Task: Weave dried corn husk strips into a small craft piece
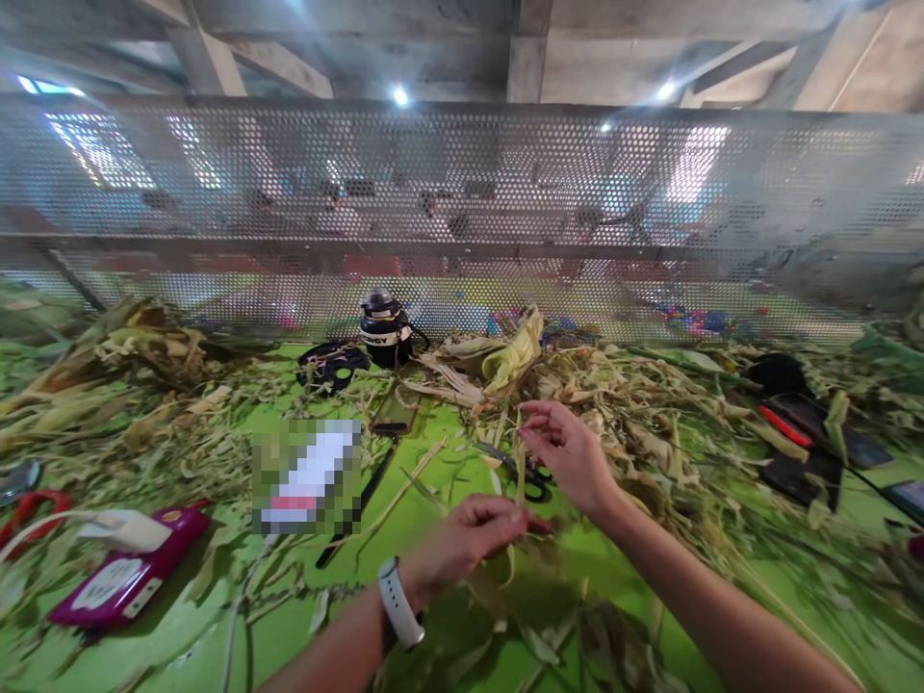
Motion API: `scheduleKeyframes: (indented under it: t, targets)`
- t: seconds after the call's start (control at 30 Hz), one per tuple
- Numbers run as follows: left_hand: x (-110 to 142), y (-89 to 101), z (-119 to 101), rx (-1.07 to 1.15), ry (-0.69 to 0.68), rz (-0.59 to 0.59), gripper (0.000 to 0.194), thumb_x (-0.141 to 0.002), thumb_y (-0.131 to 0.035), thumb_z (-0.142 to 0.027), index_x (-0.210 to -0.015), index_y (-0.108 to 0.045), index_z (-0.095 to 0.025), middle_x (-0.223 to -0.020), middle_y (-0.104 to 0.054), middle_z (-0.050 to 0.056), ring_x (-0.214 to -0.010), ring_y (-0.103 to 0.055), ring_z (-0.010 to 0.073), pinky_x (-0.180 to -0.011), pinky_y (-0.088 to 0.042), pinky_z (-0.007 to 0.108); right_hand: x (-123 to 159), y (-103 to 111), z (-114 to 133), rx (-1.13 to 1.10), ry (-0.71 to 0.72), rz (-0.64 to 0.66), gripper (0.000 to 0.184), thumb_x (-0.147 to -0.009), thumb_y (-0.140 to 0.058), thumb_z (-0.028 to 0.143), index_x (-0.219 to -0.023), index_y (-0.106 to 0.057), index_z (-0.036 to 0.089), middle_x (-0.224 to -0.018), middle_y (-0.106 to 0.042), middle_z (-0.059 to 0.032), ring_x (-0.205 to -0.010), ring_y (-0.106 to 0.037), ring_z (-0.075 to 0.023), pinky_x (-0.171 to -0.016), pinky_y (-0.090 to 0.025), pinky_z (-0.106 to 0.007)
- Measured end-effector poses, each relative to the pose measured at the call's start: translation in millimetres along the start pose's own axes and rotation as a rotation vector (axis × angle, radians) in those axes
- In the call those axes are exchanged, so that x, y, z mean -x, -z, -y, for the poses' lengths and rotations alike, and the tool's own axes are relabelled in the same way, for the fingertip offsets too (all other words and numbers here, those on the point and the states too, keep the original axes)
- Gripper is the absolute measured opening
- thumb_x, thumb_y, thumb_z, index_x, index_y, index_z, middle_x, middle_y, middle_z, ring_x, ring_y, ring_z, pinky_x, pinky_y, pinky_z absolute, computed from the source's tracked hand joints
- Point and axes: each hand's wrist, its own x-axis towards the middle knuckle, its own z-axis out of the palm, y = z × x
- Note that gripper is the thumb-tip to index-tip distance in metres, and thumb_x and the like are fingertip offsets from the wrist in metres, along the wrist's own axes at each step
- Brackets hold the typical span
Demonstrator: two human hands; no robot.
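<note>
Leaf strip (pixel 521 472) could split

My left hand (pixel 469 541) seems to pinch it low; my right hand (pixel 567 450) pinches it high. Pulling unevenly might tear it; drooping, it could snag on the scissors (pixel 536 484) close by.

Left hand (pixel 485 531), white watch (pixel 400 603) on its wrist, and right hand (pixel 567 448) pinch a pale green husk strip (pixel 521 462) between them, right hand at the upper end, black-handled scissors (pixel 532 476) just beside on the green tabletop (pixel 433 472). Dry husk scraps (pixel 650 423) spread to both sides; black bottle with white band (pixel 386 329) stands at the back near the perforated metal screen (pixel 462 183). Magenta power strip (pixel 134 573) with white plug (pixel 134 529) sits near left, red-handled scissors (pixel 35 510) beside it.
</note>
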Motion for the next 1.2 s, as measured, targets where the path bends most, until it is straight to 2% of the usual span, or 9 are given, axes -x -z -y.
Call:
scheduleKeyframes:
  t: [0.1, 0.13, 0.2, 0.33, 0.4, 0.5, 0.73, 1.03, 1.2]
  targets:
    - [2, -1.5, 2, -0.165, 0.023, 0.214, 0.028, -0.075, -0.063, -0.042, -0.075, -0.076, -0.017, -0.063, -0.065, 0.003, -0.06, -0.051, 0.013, -0.059, -0.037, 0.023, -3, 1, -3, 0.012, -0.002, -0.009, 0.028, -0.075, -0.057, 0.03, -0.1, -0.053, 0.017, -0.073, -0.056, 0.0001, -0.056, -0.052, -0.0105, -0.048, -0.043, -0.021]
    - [2, -1.4, 4, -0.179, 0.035, 0.22, 0.029, -0.076, -0.062, -0.043, -0.075, -0.076, -0.017, -0.064, -0.065, 0.003, -0.06, -0.051, 0.0127, -0.059, -0.037, 0.023, -3, 2, -4, 0.041, 0.023, -0.016, 0.028, -0.077, -0.056, 0.029, -0.102, -0.053, 0.017, -0.074, -0.056, -0.0004, -0.057, -0.052, -0.0109, -0.049, -0.043, -0.022]
    - [-1, -0.2, 8, -0.103, 0.062, 0.141, 0.03, -0.075, -0.063, -0.043, -0.075, -0.076, -0.017, -0.066, -0.066, 0.004, -0.06, -0.051, 0.0127, -0.058, -0.038, 0.022, -2, 4, -1, 0.171, 0.122, -0.066, 0.033, -0.079, -0.054, 0.029, -0.11, -0.051, 0.018, -0.085, -0.059, -0.0038, -0.063, -0.054, -0.0128, -0.055, -0.045, -0.025]
    - [-13, 6.5, 11, 0.217, -0.008, -0.229, 0.028, -0.068, -0.07, -0.041, -0.08, -0.075, -0.016, -0.065, -0.064, 0.002, -0.054, -0.048, 0.0083, -0.051, -0.034, 0.018, 7, 11, 17, 0.541, 0.415, -0.216, 0.027, -0.085, -0.052, 0.028, -0.11, -0.053, 0.021, -0.101, -0.058, -0.009, -0.086, -0.055, -0.0196, -0.073, -0.046, -0.032]
    - [-18, 10.4, 9, 0.312, -0.011, -0.323, 0.032, -0.064, -0.073, -0.041, -0.082, -0.074, -0.015, -0.058, -0.059, -0.001, -0.047, -0.042, 0.0049, -0.045, -0.029, 0.016, 11, 12, 25, 0.657, 0.482, -0.1, 0.014, -0.088, -0.049, 0.028, -0.093, -0.059, 0.02, -0.087, -0.06, -0.0067, -0.083, -0.055, -0.0192, -0.074, -0.044, -0.031]
    - [-21, 13.2, 4, 0.448, -0.004, -0.393, 0.033, -0.058, -0.076, -0.038, -0.078, -0.072, -0.014, -0.058, -0.058, -0.002, -0.045, -0.041, 0.0034, -0.043, -0.028, 0.015, 13, 10, 24, 0.821, 0.481, 0.103, 0.016, -0.086, -0.053, 0.033, -0.083, -0.061, 0.019, -0.081, -0.061, -0.0063, -0.08, -0.055, -0.0199, -0.073, -0.043, -0.032]
    - [-19, 9.0, 1, 0.565, -0.009, -0.469, 0.029, -0.057, -0.078, -0.032, -0.076, -0.066, -0.015, -0.065, -0.06, -0.004, -0.048, -0.047, 0.0022, -0.044, -0.035, 0.012, 12, 2, 6, 0.881, 0.452, 0.312, 0.008, -0.084, -0.055, 0.026, -0.085, -0.058, 0.019, -0.081, -0.063, -0.0046, -0.078, -0.057, -0.0194, -0.072, -0.043, -0.032]
    - [-21, 11.0, 5, 0.446, -0.103, -0.405, 0.028, -0.059, -0.078, -0.032, -0.077, -0.066, -0.014, -0.062, -0.056, -0.004, -0.046, -0.041, 0.0026, -0.044, -0.03, 0.015, 12, -2, -3, 0.843, 0.487, 0.223, 0.015, -0.089, -0.048, 0.023, -0.084, -0.062, 0.02, -0.076, -0.064, -0.0038, -0.074, -0.058, -0.0179, -0.07, -0.042, -0.03]
    - [-21, 12.5, 4, 0.292, -0.072, -0.383, 0.03, -0.062, -0.075, -0.041, -0.066, -0.062, -0.014, -0.044, -0.043, -0.008, -0.038, -0.031, 0.0027, -0.039, -0.017, 0.018, 10, 3, 0, 0.899, 0.548, 0.159, 0.015, -0.089, -0.049, 0.023, -0.084, -0.063, 0.02, -0.076, -0.065, -0.0046, -0.073, -0.057, -0.0187, -0.07, -0.04, -0.031]
